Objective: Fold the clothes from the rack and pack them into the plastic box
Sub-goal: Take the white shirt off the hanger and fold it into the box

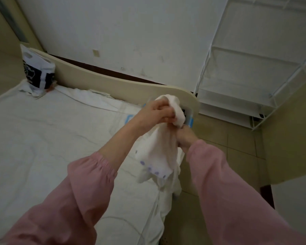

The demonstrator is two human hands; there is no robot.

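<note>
Now held bunched over the bed edge: white garment, clutched at its top by left hand, pinched just beneath by right hand. Likely to slide floorward with any slackening of grip.

White wall (scuffed), beige headboard, tiled floor

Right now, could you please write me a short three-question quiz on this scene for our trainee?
1. True or false: the left hand grips the white garment.
2. Where does the plastic bag stand? A on the floor; B on the bed, at its far corner; C on the rack.
3. Fill in: the garment's dots are ____.
Key: 1 true; 2 B; 3 purple.
</note>
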